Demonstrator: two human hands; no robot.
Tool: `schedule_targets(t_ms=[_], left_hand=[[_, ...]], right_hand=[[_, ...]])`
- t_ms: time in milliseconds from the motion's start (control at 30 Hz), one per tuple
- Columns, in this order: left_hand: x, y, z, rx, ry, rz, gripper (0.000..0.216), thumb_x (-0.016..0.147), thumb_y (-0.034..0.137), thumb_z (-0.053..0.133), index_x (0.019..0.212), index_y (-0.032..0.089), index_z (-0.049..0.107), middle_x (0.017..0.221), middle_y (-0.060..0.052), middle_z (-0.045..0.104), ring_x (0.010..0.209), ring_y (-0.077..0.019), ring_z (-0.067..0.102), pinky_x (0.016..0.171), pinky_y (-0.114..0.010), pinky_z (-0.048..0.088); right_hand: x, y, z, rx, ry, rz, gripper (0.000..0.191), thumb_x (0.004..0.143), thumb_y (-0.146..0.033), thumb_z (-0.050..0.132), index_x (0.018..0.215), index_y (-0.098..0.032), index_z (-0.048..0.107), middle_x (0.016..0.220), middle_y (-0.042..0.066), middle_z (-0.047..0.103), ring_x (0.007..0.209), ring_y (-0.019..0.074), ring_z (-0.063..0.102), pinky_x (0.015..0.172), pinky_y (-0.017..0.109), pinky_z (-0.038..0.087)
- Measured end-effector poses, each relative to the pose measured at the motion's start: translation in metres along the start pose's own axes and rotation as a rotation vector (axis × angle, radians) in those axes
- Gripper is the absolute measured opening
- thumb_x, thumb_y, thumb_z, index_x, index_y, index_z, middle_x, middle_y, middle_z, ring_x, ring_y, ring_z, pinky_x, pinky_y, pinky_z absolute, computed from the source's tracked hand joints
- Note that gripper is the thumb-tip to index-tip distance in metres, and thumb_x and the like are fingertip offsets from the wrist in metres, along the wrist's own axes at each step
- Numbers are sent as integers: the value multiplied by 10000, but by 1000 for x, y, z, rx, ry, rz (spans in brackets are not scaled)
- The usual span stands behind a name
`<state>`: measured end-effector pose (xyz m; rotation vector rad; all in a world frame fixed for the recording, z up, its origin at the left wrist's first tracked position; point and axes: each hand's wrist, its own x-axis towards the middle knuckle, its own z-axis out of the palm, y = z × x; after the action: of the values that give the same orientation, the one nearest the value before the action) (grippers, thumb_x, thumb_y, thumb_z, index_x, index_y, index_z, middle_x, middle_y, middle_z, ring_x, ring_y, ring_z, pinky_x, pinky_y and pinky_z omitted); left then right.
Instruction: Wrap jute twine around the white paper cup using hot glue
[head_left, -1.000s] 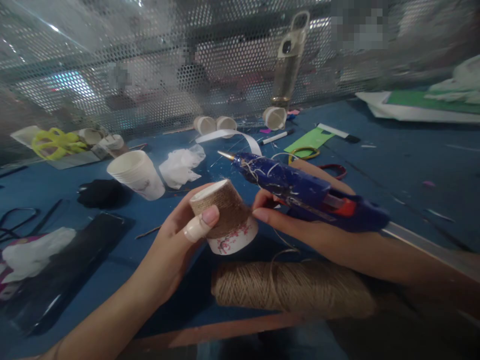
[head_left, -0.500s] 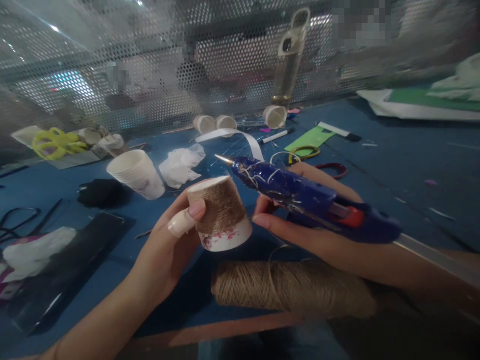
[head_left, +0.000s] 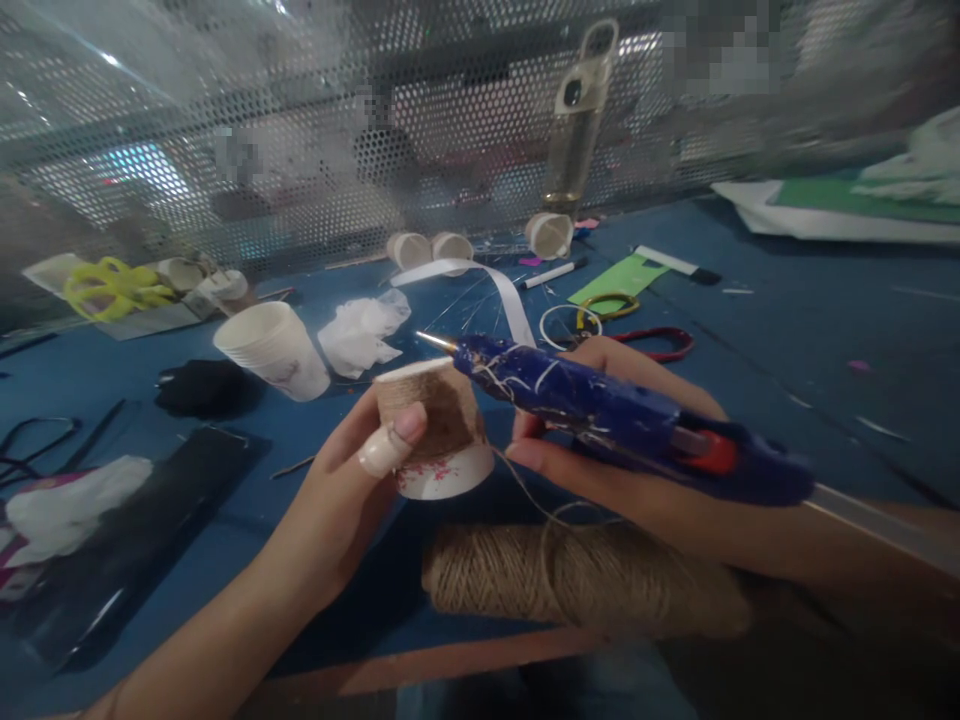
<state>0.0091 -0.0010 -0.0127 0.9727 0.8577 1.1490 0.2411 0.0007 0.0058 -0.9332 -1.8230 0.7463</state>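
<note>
My left hand grips an upside-down paper cup wound with brown jute twine, its flowered white rim pointing down; the thumb wears a plaster. My right hand holds a blue hot glue gun, its metal nozzle just above the cup's top edge, fingertips close to the cup's right side. A strand of twine runs from the cup down to the big jute spool lying on the blue table below my hands.
A white paper cup lies tipped at the left beside crumpled white plastic and a black cloth. Yellow scissors, small cups, a marker, green paper and a perforated metal screen stand behind.
The left hand has turned and lowered the cup slightly. The glue gun has dropped and its nozzle has come to the cup's top edge.
</note>
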Motion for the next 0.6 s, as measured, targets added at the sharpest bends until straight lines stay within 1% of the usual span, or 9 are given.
schedule_targets(t_ms=[67,133,200,267,333,400,500,600], left_hand=[[1,3,1,-92,11,55,327,962,422,757,1222,231,812,1224,-66,841,1140,-277,782,1003,-373,610],[0,8,1,-164,19,116,269,974,395,735,1161,222,823,1163,-42,856,1072,-233,794,980,-338,623],[-1,12,1,-176,41,154,255,955,399,754,1113,212,826,1112,-40,865,1023,-225,801,939,-326,629],[-3,15,1,-154,97,182,311,928,430,779,1140,204,813,1089,-46,866,995,-240,801,913,-350,628],[-4,17,1,-137,167,209,365,903,446,795,1175,203,801,1093,-44,864,993,-250,794,910,-370,623],[-4,19,1,-123,212,223,375,898,460,791,1170,201,801,1107,-43,863,1010,-250,787,916,-365,616],[-4,19,1,-106,219,218,383,907,475,777,1162,189,802,1111,-62,864,1017,-260,793,908,-358,612],[-5,18,-2,-113,196,227,397,903,465,780,1196,198,789,1124,-62,861,983,-262,797,887,-365,611]], right_hand=[[-1,-2,-4,-124,28,-24,179,916,-326,823,938,-306,647,903,-42,729,775,167,685,700,320,585],[-1,-3,-8,-203,47,-41,185,957,-352,762,890,-313,594,884,-45,705,754,163,664,681,316,569],[0,-3,-10,-203,69,-66,230,971,-320,723,835,-313,538,809,-56,659,687,155,622,652,314,547],[0,0,-11,-137,70,-97,237,979,-259,688,817,-313,524,736,-63,613,611,148,571,595,314,507],[1,5,-11,-82,20,-121,246,962,-219,687,800,-302,522,692,-66,591,572,140,541,542,312,456],[1,11,-13,-52,-64,-154,247,912,-204,724,787,-284,527,684,-67,590,556,124,527,505,299,415],[3,19,-15,-50,-184,-217,214,872,-207,733,786,-269,547,690,-62,589,535,111,499,475,290,380],[3,23,-17,-78,-219,-258,164,889,-228,680,783,-272,563,696,-45,608,544,135,508,495,310,393]])
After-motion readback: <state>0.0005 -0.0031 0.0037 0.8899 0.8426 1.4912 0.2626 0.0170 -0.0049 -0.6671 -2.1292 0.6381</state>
